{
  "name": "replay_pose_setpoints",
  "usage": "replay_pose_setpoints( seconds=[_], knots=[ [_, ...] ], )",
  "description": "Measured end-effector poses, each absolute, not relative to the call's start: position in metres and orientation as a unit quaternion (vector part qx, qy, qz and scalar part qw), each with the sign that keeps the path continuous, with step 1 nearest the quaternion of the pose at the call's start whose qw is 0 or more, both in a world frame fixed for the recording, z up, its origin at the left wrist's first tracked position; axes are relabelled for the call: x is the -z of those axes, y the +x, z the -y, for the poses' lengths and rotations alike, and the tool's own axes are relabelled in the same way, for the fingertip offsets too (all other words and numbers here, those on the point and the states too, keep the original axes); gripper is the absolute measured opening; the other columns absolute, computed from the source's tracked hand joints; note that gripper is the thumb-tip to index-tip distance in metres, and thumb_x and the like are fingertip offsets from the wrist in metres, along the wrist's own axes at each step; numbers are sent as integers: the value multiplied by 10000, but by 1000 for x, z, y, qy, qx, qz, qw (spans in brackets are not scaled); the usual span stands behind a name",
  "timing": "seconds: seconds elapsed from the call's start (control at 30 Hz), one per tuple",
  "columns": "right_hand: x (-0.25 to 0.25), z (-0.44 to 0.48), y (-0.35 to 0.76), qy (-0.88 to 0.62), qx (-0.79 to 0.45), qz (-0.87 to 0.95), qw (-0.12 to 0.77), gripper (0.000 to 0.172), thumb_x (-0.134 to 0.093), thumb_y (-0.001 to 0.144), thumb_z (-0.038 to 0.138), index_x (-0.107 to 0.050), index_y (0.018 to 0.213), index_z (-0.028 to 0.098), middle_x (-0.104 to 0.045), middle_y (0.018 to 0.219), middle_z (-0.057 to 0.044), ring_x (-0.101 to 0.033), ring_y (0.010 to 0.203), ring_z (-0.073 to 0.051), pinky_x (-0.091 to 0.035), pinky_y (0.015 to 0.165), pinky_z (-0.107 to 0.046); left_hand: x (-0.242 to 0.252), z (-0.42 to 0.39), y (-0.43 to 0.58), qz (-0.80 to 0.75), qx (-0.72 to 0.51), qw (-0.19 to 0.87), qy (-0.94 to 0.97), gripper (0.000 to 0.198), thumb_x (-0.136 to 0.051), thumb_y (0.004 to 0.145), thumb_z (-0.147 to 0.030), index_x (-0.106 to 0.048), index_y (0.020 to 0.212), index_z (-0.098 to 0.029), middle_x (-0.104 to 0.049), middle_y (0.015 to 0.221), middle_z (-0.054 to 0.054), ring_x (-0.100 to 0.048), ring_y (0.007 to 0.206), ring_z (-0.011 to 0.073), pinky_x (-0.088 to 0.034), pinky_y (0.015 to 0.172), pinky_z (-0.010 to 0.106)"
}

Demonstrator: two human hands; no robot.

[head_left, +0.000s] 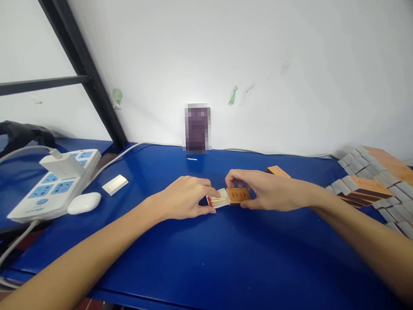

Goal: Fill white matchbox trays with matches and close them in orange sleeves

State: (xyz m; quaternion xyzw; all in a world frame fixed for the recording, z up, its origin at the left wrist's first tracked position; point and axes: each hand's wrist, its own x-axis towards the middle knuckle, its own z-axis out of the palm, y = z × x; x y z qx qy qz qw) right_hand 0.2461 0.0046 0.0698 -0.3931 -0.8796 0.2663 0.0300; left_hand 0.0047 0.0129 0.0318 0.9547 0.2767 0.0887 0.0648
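Observation:
Between my hands lies a matchbox in two parts, end to end on the blue table. Its white tray [223, 193] holds several red-tipped matches [219, 201]. My left hand [184, 197] grips the tray's left end between thumb and fingers. The orange printed sleeve [237, 196] adjoins the tray on the right; my right hand [270, 189] is closed on it, thumb at the near side and fingers at the far side. Whether the tray's right end sits inside the sleeve is hard to tell. Another orange matchbox [278, 171] shows partly behind my right hand.
Many matchboxes [402, 191] are piled at the right. On the left are a power strip [45, 206] with a white charger [63, 167], a white earbud case [84, 203] and a pale empty tray [115, 185]. A single match [191, 159] lies at the back of the blue table [196, 264].

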Motion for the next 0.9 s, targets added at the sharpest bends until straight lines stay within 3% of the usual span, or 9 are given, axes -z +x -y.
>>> replay_pose_setpoints(
  seconds=[0.4, 0.77, 0.9],
  knots=[
    [-60, -10, 252, -380, -306, 873, 18, 254, -625, 756, 274, -504, 977, 238, -555, 903, 6, -484, 757, -156, -382, 636, -280, -34, -8, 7, -242, -61, 71, 966, 268, -592, 894, -369, -685, 1101, -226, -621, 888, 28, -575, 704, 147, -360, 593, 266],
    [-61, -4, 251, -360, -278, 890, 41, 235, -609, 748, 190, -513, 959, 230, -569, 932, -9, -486, 776, -157, -372, 653, -281, -31, -9, 6, -234, -86, 104, 963, 273, -622, 878, -373, -624, 1073, -183, -634, 915, 28, -593, 768, 160, -417, 671, 278],
    [-57, 2, 243, -332, -280, 898, 68, 237, -642, 746, 185, -500, 931, 224, -570, 931, -7, -503, 828, -165, -377, 697, -282, -23, -12, 10, -239, -128, 137, 953, 318, -632, 863, -478, -601, 980, -184, -626, 867, 10, -579, 750, 145, -408, 672, 259]
  ],
)
